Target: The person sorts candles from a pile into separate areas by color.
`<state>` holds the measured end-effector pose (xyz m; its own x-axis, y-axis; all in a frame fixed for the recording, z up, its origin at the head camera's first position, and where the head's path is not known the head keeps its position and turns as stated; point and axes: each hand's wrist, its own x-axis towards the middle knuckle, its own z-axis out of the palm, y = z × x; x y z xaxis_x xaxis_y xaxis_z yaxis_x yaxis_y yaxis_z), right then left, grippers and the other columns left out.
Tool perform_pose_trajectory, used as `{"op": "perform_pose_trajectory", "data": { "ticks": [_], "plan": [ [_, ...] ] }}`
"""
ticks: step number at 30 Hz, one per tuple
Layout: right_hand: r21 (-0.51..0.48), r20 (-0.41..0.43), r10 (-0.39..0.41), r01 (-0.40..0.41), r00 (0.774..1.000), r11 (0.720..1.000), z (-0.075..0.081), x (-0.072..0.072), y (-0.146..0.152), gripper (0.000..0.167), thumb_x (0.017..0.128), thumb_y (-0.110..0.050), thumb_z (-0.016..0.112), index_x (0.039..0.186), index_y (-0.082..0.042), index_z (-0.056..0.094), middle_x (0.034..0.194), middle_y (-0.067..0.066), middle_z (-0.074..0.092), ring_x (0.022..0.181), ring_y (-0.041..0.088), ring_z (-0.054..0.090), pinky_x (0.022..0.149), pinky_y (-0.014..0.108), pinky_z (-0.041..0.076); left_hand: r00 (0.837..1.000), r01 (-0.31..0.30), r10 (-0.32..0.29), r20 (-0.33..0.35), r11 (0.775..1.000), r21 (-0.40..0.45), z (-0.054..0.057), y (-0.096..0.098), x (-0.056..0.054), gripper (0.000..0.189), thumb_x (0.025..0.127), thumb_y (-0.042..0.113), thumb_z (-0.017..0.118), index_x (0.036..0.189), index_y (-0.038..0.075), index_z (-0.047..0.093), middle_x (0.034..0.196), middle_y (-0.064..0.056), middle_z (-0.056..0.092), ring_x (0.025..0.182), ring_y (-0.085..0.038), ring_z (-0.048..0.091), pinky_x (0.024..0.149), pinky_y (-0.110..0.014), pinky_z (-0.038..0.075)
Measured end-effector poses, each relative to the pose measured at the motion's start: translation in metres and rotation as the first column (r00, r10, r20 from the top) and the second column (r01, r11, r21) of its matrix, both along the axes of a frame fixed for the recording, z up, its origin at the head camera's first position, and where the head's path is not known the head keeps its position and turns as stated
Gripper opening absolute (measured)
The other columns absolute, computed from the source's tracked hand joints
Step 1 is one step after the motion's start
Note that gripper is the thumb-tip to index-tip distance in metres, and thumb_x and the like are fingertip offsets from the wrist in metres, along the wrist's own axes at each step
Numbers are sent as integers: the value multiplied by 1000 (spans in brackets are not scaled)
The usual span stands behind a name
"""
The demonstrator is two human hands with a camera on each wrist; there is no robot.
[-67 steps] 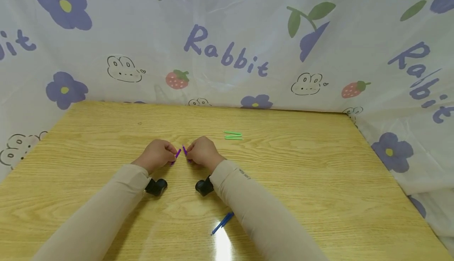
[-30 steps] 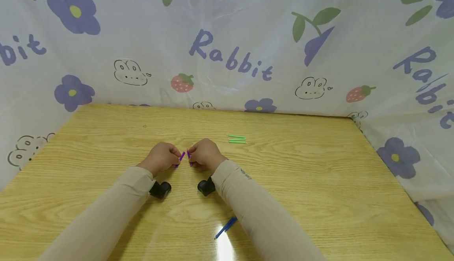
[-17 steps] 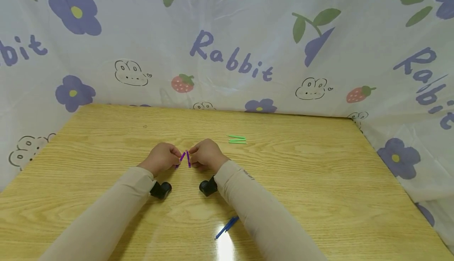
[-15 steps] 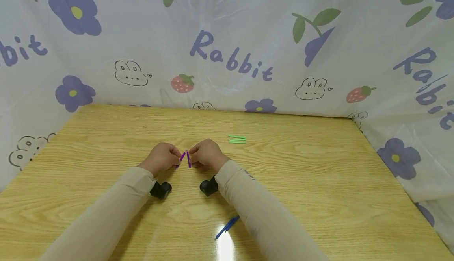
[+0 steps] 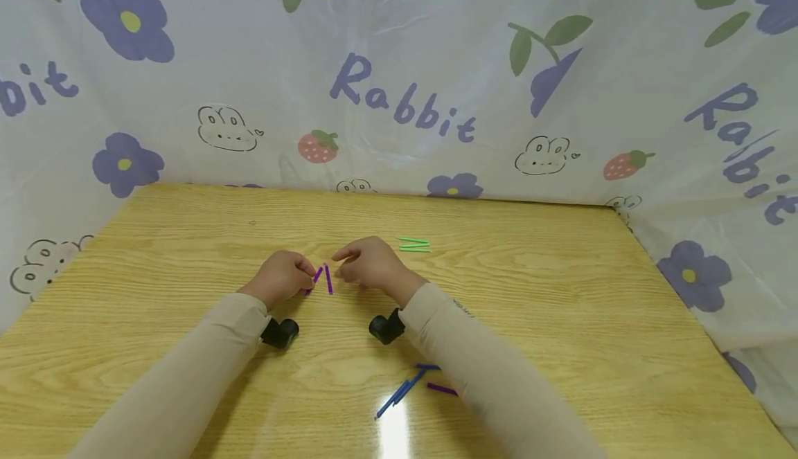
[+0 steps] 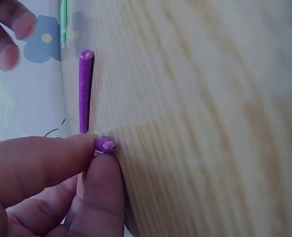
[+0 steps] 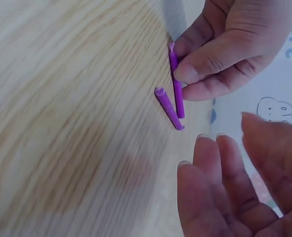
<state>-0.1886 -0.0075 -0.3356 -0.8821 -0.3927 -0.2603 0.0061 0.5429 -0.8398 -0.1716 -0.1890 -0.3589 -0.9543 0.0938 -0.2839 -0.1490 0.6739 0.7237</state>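
Note:
My left hand (image 5: 280, 280) pinches a thin purple candle (image 7: 179, 101) between thumb and forefinger, low over the wooden table. In the left wrist view only its pale-tipped end shows at the fingertips. A second purple candle (image 5: 328, 280) lies on the table just right of it, their far ends close together like an upside-down V. To the right of that candle is my right hand (image 5: 374, 265), fingers spread apart and holding nothing.
Several green candles (image 5: 414, 240) lie in a zigzag farther back. Nearer me are blue candles (image 5: 391, 400) and another purple candle (image 5: 442, 389), partly under the right sleeve. A printed curtain (image 5: 399, 147) hangs behind the table (image 5: 536, 272).
My right hand has let go of its purple candle and drawn away to the right, its fingers opening. More blue candles and a purple one now show beside the sleeve. The left hand keeps its pinch.

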Motion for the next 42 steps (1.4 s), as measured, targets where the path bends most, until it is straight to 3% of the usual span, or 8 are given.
{"op": "perform_pose_trajectory", "data": {
  "ticks": [7, 14, 26, 34, 42],
  "plan": [
    [54, -112, 120, -114, 987, 992, 5, 5, 20, 33, 91, -14, 67, 123, -8, 66, 100, 1, 66, 89, 13, 60, 71, 26, 49, 1000, -7, 7, -8, 1000, 11, 1, 1, 2, 17, 83, -4, 60, 99, -11, 64, 89, -16, 63, 76, -21, 61, 65, -30, 51],
    [112, -180, 177, -158, 968, 981, 11, 16, 44, 33, 91, -13, 66, 124, -8, 65, 104, 3, 65, 98, 19, 62, 79, 29, 51, 1000, 1, -1, 3, 999, 41, 2, 1, 4, 19, 85, -5, 57, 103, -13, 61, 95, -20, 62, 81, -24, 63, 72, -33, 54],
    [58, -165, 165, -157, 972, 986, 5, 42, 78, 31, 90, -11, 68, 120, -6, 66, 108, 9, 66, 91, 17, 65, 75, 28, 52, 1000, 7, -7, 0, 998, 59, 3, 0, 4, 19, 85, -6, 57, 103, -14, 60, 93, -20, 62, 79, -22, 63, 71, -33, 54],
    [68, -150, 169, -160, 974, 985, 1, 60, 93, 27, 89, -11, 68, 116, -7, 69, 107, 5, 68, 89, 12, 63, 73, 26, 51, 1000, 0, -1, 18, 997, 72, 0, -2, 3, 24, 88, -4, 57, 109, -14, 59, 98, -21, 62, 82, -23, 64, 71, -33, 54],
    [12, -113, 148, -147, 983, 989, -6, 75, 115, 23, 88, -4, 67, 111, -1, 70, 94, 2, 70, 87, 12, 64, 75, 25, 52, 1000, 7, -8, 16, 997, 72, -1, -1, 4, 25, 89, -3, 57, 111, -14, 58, 101, -23, 61, 82, -24, 63, 69, -33, 52]
  ]
}}
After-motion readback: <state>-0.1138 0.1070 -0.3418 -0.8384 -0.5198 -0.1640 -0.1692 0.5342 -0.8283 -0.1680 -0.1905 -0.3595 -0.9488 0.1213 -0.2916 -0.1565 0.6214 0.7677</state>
